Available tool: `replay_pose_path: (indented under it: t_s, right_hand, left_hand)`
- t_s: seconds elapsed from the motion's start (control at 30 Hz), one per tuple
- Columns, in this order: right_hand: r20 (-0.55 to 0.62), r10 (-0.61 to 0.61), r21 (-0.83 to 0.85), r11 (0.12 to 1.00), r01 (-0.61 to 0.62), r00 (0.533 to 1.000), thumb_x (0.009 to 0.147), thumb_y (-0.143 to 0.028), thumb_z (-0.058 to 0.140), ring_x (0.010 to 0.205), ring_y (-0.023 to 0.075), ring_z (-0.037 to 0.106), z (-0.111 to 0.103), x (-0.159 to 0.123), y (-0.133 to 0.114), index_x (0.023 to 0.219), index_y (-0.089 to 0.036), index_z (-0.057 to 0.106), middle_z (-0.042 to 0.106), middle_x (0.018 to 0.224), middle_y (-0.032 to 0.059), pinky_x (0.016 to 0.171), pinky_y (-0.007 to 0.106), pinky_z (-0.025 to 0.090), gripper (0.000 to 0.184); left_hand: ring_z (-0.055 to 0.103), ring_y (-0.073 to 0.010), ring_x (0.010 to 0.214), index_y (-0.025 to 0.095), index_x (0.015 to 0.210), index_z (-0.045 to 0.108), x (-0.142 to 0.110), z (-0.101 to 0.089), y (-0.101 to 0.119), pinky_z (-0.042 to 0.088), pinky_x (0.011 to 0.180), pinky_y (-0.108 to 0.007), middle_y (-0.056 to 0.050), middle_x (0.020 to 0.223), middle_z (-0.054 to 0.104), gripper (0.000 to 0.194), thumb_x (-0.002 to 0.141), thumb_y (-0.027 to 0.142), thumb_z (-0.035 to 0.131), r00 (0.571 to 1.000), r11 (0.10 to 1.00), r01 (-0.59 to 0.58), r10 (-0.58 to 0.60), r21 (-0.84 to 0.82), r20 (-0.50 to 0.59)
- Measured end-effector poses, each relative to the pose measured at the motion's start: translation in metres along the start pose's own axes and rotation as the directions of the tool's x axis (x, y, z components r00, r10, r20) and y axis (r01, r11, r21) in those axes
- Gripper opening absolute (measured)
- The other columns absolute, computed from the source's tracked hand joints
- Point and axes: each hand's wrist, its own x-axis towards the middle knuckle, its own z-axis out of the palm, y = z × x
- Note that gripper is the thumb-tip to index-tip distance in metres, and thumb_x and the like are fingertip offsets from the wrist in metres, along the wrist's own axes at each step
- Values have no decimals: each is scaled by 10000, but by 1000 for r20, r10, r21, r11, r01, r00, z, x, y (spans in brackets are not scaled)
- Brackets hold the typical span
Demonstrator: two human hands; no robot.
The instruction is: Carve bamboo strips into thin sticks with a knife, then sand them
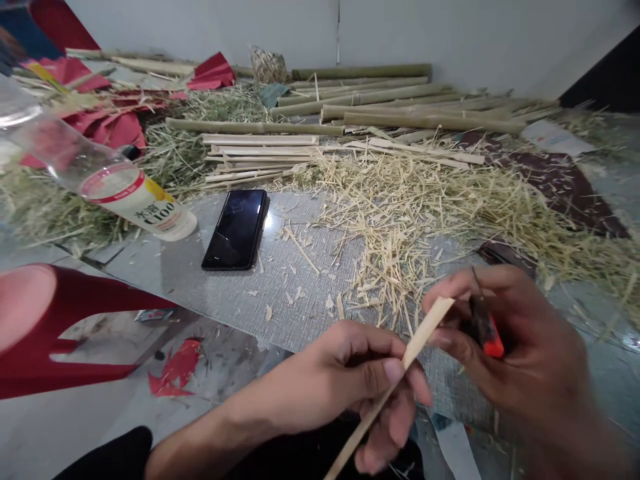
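Note:
My left hand (360, 380) is closed around a pale bamboo strip (425, 333), pinching it between thumb and fingers. The strip slants from the bottom edge up toward the right, its broad cut end uppermost. At that end, my right hand (520, 353) has its thumb and forefinger close to or on the strip; which, I cannot tell. Curled in the right palm is a knife (483, 323) with a dark body, a red end and a thin blade pointing up. Its handle is mostly hidden by the fingers.
Bamboo shavings (395, 220) cover the grey table (280, 293). A phone (235, 230) and a plastic bottle (145, 200) stand left. Split bamboo strips (265, 150) and green poles (430, 120) lie behind. A red stool (75, 320) is beside the table.

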Motion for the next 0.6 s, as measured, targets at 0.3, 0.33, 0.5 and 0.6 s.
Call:
replay_pose_path:
  t_s: [0.3,0.33,0.5,0.6]
  right_hand:
    - [-303,435,459,847,-270,848,785,-384,756,398,62,419,-13,16,5,831,-253,538,514,595,-59,303,196,225,258]
    - [-326,446,467,843,-268,834,776,-376,763,401,65,419,-15,17,4,823,-254,532,523,597,-52,307,202,224,265]
    - [-332,477,473,831,-294,814,783,-368,756,365,61,399,-16,8,-5,813,-247,553,560,593,-39,312,214,229,238]
    - [-328,433,342,883,-322,840,821,-388,720,371,72,421,-14,-7,-7,1003,-238,656,587,594,-25,320,222,247,244]
  left_hand:
    - [695,-163,877,197,1228,662,-34,-21,36,550,804,-270,-84,1043,734,317,938,322,630,968,658,-10,195,753,-158]
    - [687,-146,825,188,1171,684,-39,-25,39,548,760,-244,-66,985,739,265,934,296,633,953,592,42,220,805,-211]
    - [618,-106,669,164,901,729,-53,-36,54,475,591,-171,-6,732,692,108,881,262,690,756,401,127,553,907,-350]
    - [645,-135,792,165,833,730,-56,-36,63,502,682,-220,3,821,715,62,823,225,739,563,371,101,744,923,-361]
